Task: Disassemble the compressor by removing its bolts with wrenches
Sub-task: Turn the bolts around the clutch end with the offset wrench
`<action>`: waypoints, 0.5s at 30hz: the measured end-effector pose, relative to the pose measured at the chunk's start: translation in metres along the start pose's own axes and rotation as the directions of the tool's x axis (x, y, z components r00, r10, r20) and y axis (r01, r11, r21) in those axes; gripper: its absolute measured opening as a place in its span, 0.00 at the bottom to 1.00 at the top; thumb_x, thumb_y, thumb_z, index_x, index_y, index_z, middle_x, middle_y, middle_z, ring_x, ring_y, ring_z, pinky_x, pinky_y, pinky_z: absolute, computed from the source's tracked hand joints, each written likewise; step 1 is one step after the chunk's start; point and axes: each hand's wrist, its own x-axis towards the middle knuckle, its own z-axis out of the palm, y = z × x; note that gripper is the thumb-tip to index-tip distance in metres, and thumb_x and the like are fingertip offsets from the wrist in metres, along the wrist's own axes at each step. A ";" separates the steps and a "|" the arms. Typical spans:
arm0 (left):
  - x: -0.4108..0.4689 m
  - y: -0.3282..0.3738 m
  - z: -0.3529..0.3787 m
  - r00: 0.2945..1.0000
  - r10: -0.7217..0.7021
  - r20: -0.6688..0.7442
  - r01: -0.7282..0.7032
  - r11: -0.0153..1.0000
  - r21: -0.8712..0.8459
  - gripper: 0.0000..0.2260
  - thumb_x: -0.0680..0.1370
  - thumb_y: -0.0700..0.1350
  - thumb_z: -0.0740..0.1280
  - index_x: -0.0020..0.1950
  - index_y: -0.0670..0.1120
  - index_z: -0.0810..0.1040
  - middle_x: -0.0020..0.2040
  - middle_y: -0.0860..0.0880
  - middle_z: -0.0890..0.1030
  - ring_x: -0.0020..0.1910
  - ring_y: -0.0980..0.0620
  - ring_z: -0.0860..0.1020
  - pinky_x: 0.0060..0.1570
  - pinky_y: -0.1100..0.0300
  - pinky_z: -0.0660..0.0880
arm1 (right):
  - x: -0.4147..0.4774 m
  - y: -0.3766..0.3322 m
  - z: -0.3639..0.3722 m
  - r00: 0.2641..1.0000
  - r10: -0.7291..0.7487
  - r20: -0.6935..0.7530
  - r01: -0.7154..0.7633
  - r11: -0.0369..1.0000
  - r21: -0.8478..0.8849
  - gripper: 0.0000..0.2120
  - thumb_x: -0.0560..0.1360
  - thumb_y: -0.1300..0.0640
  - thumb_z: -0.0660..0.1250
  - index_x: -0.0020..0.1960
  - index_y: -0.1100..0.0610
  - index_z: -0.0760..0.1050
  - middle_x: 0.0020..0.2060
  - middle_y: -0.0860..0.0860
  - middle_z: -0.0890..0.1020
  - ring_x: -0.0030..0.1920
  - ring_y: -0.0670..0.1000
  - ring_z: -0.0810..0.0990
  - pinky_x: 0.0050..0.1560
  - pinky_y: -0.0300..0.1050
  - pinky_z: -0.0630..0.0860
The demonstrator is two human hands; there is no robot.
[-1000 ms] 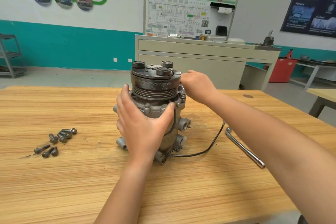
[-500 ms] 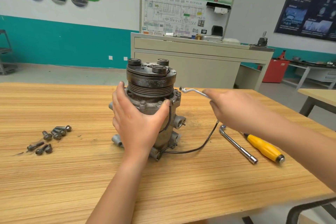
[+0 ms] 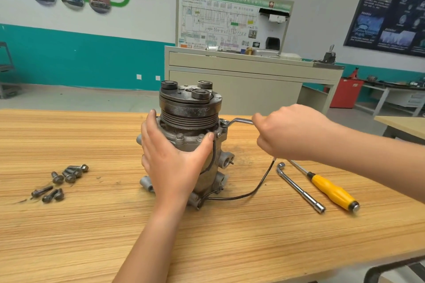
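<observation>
Upright on the wooden table (image 3: 92,236), the compressor (image 3: 190,122) stood mid-frame in the head view, pulley end up. Left hand (image 3: 174,163) gripped its body, fingers on the left side, thumb on the front. Right hand (image 3: 292,131) was closed round the handle of an offset ring wrench (image 3: 239,120), its ring seated on a bolt (image 3: 225,123) at the housing's upper right flange. Loose bolts (image 3: 62,179) lay in a cluster well left of the compressor. An L-shaped socket wrench (image 3: 299,187) and a yellow-handled screwdriver (image 3: 331,190) lay side by side on the right. A black cable (image 3: 253,190) trailed from the base.
</observation>
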 end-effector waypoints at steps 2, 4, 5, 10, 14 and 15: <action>0.000 -0.001 0.001 1.000 0.009 -0.005 -0.009 1.000 0.000 0.47 0.64 0.61 0.71 0.76 0.48 0.53 0.75 0.50 0.58 0.74 0.51 0.56 0.71 0.47 0.56 | 0.008 0.014 0.010 0.999 -0.039 0.005 0.039 0.999 -0.026 0.06 0.78 0.57 0.50 0.48 0.57 0.64 0.24 0.48 0.63 0.23 0.48 0.60 0.23 0.40 0.54; 0.000 -0.003 0.002 1.000 0.013 -0.016 -0.013 1.000 0.007 0.47 0.64 0.61 0.72 0.76 0.47 0.53 0.74 0.50 0.59 0.74 0.51 0.57 0.71 0.48 0.57 | 0.024 0.029 0.023 0.997 -0.080 0.020 0.082 0.994 -0.070 0.06 0.78 0.60 0.51 0.53 0.57 0.65 0.25 0.48 0.65 0.23 0.48 0.63 0.23 0.40 0.56; 0.000 -0.003 0.003 1.000 0.020 -0.021 -0.019 1.000 0.007 0.47 0.64 0.61 0.73 0.75 0.47 0.54 0.74 0.49 0.60 0.74 0.51 0.57 0.71 0.48 0.57 | 0.035 0.033 0.028 0.996 -0.092 0.015 0.093 0.993 -0.071 0.07 0.78 0.62 0.52 0.54 0.57 0.65 0.26 0.48 0.68 0.24 0.49 0.66 0.24 0.41 0.61; 0.001 -0.006 0.005 0.999 0.000 -0.043 -0.002 0.999 -0.043 0.48 0.62 0.63 0.71 0.75 0.49 0.54 0.73 0.52 0.60 0.73 0.53 0.57 0.71 0.47 0.58 | 0.099 0.011 0.056 0.968 -0.111 -0.224 0.146 0.979 0.145 0.15 0.77 0.67 0.55 0.61 0.58 0.70 0.56 0.53 0.79 0.56 0.53 0.76 0.62 0.45 0.66; 0.002 -0.006 0.005 0.998 -0.006 -0.055 0.003 0.998 -0.058 0.49 0.59 0.65 0.70 0.75 0.51 0.54 0.73 0.53 0.61 0.73 0.54 0.58 0.71 0.47 0.59 | 0.103 0.002 0.062 0.918 -0.028 -0.397 0.165 0.934 0.317 0.14 0.76 0.69 0.58 0.60 0.65 0.74 0.57 0.59 0.79 0.58 0.57 0.77 0.64 0.51 0.67; 0.002 -0.007 0.004 0.999 0.001 -0.050 -0.004 0.998 -0.058 0.49 0.59 0.66 0.70 0.75 0.51 0.54 0.72 0.55 0.61 0.72 0.55 0.58 0.71 0.47 0.59 | 0.097 0.004 0.060 0.903 0.077 -0.424 0.107 0.913 0.393 0.13 0.77 0.67 0.58 0.59 0.65 0.75 0.54 0.60 0.80 0.55 0.59 0.78 0.60 0.54 0.71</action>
